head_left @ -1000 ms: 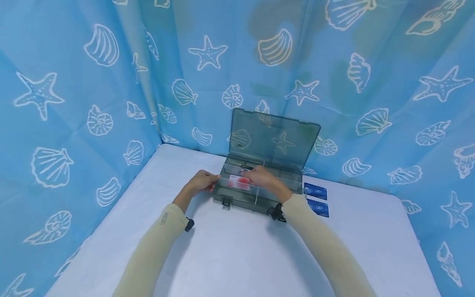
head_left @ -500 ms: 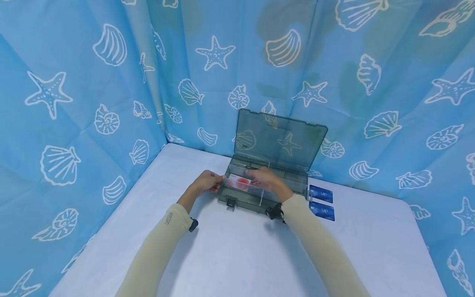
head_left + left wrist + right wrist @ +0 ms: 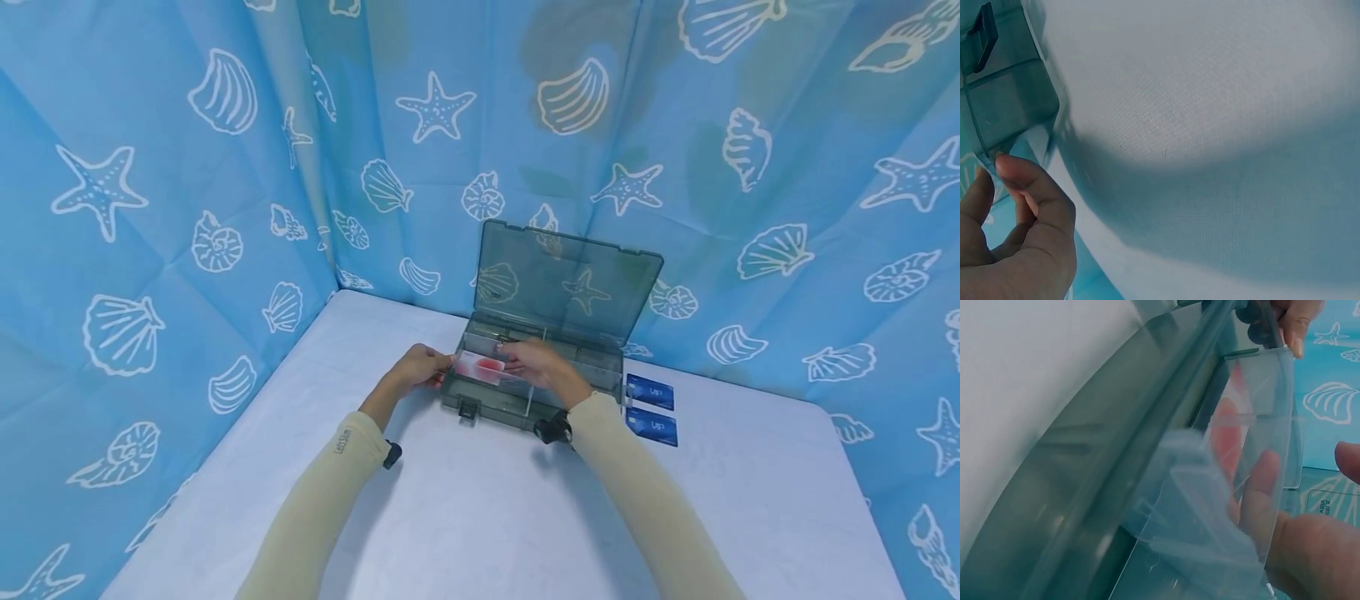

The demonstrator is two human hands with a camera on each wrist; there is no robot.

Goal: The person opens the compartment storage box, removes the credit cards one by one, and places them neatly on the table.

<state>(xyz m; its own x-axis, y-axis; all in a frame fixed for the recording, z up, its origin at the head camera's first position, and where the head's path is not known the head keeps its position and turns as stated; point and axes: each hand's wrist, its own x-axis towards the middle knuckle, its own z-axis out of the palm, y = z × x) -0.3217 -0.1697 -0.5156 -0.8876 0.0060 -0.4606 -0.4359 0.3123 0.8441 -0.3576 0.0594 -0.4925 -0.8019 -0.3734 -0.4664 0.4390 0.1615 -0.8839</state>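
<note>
A translucent grey-green compartment box [image 3: 491,410] stands on the table with its lid [image 3: 562,275] raised. My left hand [image 3: 418,368] pinches its left end between thumb and fingertips; in the left wrist view those fingertips meet at the box's corner. My right hand [image 3: 536,360] reaches into the box from the right, fingers extended at a pink-and-white card [image 3: 480,367] in a left-hand compartment. In the right wrist view, a fingertip [image 3: 1265,472] shows behind a clear divider [image 3: 1272,425], with the thumb [image 3: 1349,461] apart from it on the other side.
Two blue VIP cards [image 3: 650,392] lie right of the box, one nearer me than the other. Black latches, including the left one [image 3: 468,410], hang at the box's front. A blue curtain with shell prints [image 3: 435,108] surrounds the white table [image 3: 465,517].
The pink-and-white card has shifted slightly left within the box, and my right fingers have moved back from on top of it to its right end. My left hand keeps its hold.
</note>
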